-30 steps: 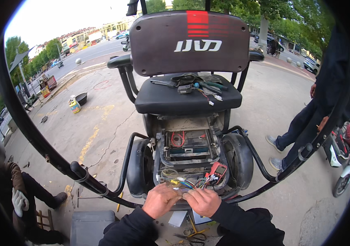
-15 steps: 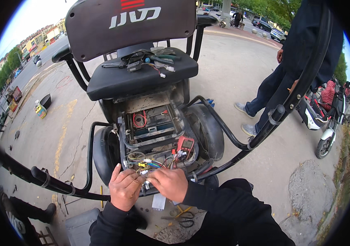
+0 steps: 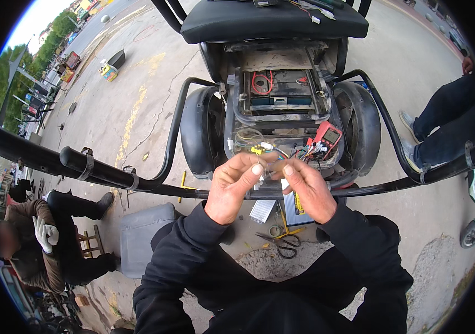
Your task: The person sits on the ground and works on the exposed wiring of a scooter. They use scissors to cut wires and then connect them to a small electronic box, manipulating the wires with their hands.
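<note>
Both my hands are raised in front of a vehicle's open frame, fingertips close together. My left hand [image 3: 233,186] pinches thumb against forefinger, and my right hand [image 3: 311,190] pinches likewise. Whatever thin piece lies between them is too small to make out. Just beyond the fingers runs a bundle of coloured wires [image 3: 283,152] with white plugs and a yellow connector [image 3: 257,150]. A red multimeter [image 3: 327,139] rests on the frame to the right of the wires. Farther back, a battery [image 3: 284,92] sits in the bay with a loop of red wire on it.
A black bar [image 3: 187,192] crosses before me. Below lie a silver finned box [image 3: 262,211], a blue-and-yellow box [image 3: 294,210] and black-handled scissors [image 3: 286,245]. A grey case [image 3: 147,239] stands left, near a seated person [image 3: 37,239] in white gloves. Another person [image 3: 449,119] stands right.
My view has tipped down and swung left, so the seat now shows only partly and the seated person appears. My hands have come up off the wiring, still pinched together.
</note>
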A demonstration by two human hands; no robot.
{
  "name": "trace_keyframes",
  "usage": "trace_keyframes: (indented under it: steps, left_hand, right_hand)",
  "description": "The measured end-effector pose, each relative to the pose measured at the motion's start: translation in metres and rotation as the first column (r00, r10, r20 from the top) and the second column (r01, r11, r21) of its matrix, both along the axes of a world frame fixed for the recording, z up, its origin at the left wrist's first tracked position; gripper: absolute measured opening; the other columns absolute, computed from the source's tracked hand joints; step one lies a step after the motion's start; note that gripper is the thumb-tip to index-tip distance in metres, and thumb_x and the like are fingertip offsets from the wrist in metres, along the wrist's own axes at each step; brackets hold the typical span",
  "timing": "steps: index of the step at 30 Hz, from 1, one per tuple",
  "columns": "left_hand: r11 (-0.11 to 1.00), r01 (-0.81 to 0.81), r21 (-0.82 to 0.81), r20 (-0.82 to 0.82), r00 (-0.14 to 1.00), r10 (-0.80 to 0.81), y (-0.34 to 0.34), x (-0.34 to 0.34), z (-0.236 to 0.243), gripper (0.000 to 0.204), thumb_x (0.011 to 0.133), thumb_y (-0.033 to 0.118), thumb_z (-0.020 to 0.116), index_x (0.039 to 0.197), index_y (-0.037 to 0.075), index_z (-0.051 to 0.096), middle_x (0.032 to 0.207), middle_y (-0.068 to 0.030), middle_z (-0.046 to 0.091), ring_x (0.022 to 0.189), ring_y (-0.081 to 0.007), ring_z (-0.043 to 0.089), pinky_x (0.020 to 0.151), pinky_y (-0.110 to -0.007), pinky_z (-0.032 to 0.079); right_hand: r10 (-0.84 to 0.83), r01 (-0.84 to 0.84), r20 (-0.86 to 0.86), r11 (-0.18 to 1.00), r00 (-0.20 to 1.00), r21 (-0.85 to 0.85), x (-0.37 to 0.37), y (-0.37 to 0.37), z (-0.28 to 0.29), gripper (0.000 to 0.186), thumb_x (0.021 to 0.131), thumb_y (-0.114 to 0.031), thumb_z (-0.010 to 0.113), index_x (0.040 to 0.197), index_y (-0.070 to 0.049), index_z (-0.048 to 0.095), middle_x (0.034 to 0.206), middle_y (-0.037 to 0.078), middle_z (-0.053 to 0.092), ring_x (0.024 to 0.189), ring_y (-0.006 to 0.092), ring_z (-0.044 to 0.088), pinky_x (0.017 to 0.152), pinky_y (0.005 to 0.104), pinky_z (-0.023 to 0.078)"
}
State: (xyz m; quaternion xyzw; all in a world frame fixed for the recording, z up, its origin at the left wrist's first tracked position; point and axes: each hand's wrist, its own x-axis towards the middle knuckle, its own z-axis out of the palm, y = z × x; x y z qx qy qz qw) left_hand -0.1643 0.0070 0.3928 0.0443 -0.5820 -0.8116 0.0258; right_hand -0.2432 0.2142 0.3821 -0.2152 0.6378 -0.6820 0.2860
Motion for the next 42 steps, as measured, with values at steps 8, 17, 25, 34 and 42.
trace_keyframes:
  steps: [8, 17, 25, 34, 42]
  left_hand:
    - [0.963, 0.059, 0.264, -0.100, 0.994, -0.033, 0.017, -0.015, -0.019, 0.011, 0.116, 0.021, 0.065, 0.124, 0.015, 0.070, 0.172, -0.0191, 0.051, 0.160, -0.0316, 0.046, 0.129, -0.051, 0.038]
    - [0.933, 0.045, 0.357, -0.013, 0.999, -0.043, 0.023, -0.015, -0.020, 0.017, 0.116, 0.023, 0.065, 0.132, 0.017, 0.065, 0.169, -0.0207, 0.052, 0.157, -0.0360, 0.050, 0.125, -0.055, 0.043]
    - [0.996, -0.046, -0.076, -0.031, 0.999, 0.043, 0.031, -0.009, -0.014, 0.075, 0.110, 0.002, 0.070, 0.172, 0.006, 0.027, 0.151, -0.0247, 0.068, 0.134, -0.0221, 0.068, 0.111, -0.036, 0.055]
    - [0.941, -0.031, -0.336, 0.019, 0.999, 0.040, 0.022, -0.009, -0.019, 0.047, 0.107, 0.002, 0.074, 0.150, -0.010, 0.058, 0.122, -0.0125, 0.079, 0.110, -0.0151, 0.075, 0.099, -0.032, 0.062]
    - [0.998, -0.017, 0.056, 0.170, 0.985, 0.008, 0.012, -0.011, -0.022, 0.026, 0.107, 0.005, 0.066, 0.132, -0.003, 0.069, 0.117, -0.0087, 0.077, 0.105, -0.0155, 0.075, 0.098, -0.033, 0.061]
  right_hand:
    - [0.038, -0.011, 0.165, 0.987, 0.986, -0.162, 0.009, -0.014, -0.010, 0.025, 0.112, -0.014, 0.072, 0.129, 0.003, 0.071, 0.116, 0.007, 0.077, 0.104, 0.0121, 0.074, 0.094, 0.0311, 0.062]
    - [-0.157, 0.191, 0.180, 0.964, 0.971, -0.188, 0.005, -0.014, -0.015, 0.018, 0.110, -0.011, 0.074, 0.122, 0.003, 0.074, 0.108, 0.005, 0.079, 0.098, 0.0085, 0.072, 0.085, 0.0278, 0.060]
    - [-0.151, 0.191, 0.244, 0.970, 0.958, -0.149, 0.002, -0.010, -0.022, 0.020, 0.112, -0.018, 0.073, 0.123, -0.001, 0.073, 0.111, 0.004, 0.078, 0.097, 0.0099, 0.074, 0.086, 0.0278, 0.061]
    - [-0.092, 0.139, 0.308, 0.981, 0.947, -0.135, -0.004, -0.005, -0.026, 0.018, 0.111, -0.020, 0.074, 0.119, -0.004, 0.071, 0.105, 0.003, 0.077, 0.091, 0.0105, 0.073, 0.080, 0.0275, 0.058]
    - [-0.087, 0.162, 0.348, 0.968, 0.933, -0.194, 0.001, -0.008, -0.027, 0.011, 0.110, -0.015, 0.073, 0.115, -0.007, 0.068, 0.101, 0.003, 0.075, 0.080, 0.0092, 0.068, 0.073, 0.0263, 0.054]
